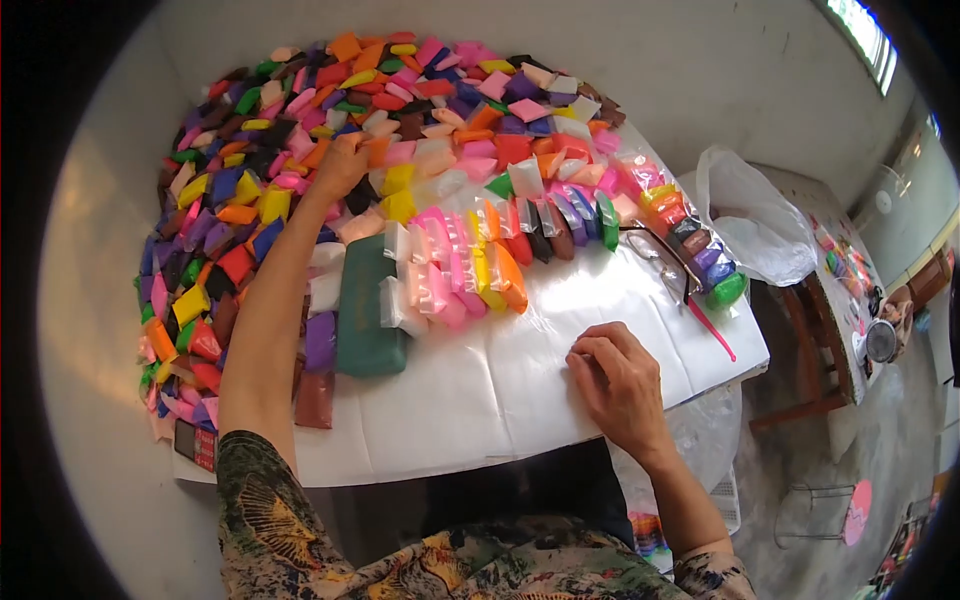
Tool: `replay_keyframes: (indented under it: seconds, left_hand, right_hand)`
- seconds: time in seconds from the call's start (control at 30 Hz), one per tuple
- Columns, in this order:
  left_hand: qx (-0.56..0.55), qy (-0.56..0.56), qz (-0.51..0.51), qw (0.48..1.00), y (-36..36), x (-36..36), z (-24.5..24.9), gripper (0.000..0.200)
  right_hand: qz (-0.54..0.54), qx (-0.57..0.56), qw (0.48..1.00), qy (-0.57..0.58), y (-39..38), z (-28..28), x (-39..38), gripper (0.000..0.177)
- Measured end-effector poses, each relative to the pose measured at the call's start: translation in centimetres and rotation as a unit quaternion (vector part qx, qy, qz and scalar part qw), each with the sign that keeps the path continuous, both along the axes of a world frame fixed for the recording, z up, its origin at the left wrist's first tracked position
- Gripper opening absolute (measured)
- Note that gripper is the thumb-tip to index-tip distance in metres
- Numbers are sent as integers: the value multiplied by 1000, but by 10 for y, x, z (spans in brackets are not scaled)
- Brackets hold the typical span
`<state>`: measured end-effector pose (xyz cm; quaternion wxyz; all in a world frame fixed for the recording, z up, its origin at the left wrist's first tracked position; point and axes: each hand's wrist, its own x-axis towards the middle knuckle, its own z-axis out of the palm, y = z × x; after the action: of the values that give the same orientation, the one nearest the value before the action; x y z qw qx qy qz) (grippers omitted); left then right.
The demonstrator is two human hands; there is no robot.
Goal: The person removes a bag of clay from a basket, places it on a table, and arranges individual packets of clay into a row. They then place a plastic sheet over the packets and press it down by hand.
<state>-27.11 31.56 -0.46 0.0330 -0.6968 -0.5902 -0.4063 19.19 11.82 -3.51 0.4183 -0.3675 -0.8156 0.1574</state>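
Note:
My left hand [343, 165] reaches into the big heap of colourful packets [240, 213] at the back left. Its fingers are bent down at an orange packet; whether they grip it is hidden. My right hand [618, 385] rests at the front of the white table covering [455, 400], fingers curled together, with nothing visible in them. Between the hands lie a green case [372, 310] and rows of packets in pink, yellow and orange [455, 268]. Behind them, red, black, brown, blue and green packets [560, 225] stand in a row.
Eyeglasses [655, 262] and a pink stick [713, 332] lie at the right, beside a bag of colourful packets [690, 235]. A phone [195, 445] sits at the front left corner. Beyond are a clear plastic bag [755, 215], another table [820, 290] and a stool [857, 512].

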Motion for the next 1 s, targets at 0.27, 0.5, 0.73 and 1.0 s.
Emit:
replay_keyframes:
  seconds: [0.27,0.5,0.73,1.0]
  left_hand:
    - [-158,-245,83,953,-12,15,18,25]
    - [-227,-151,171,947,-1,5,19,27]
    - [22,155,261,953,19,10,12,33]
    - [82,402,221,884,65,13,33,48]
  right_hand:
    - [-9,14,1000,-18,-1,-3,-1,12]
    - [-5,8,1000,-20,-1,-1,0,12]
    - [-6,14,999,-30,-1,1,0,14]
    - [-2,-12,1000,-18,2,4,0,15]
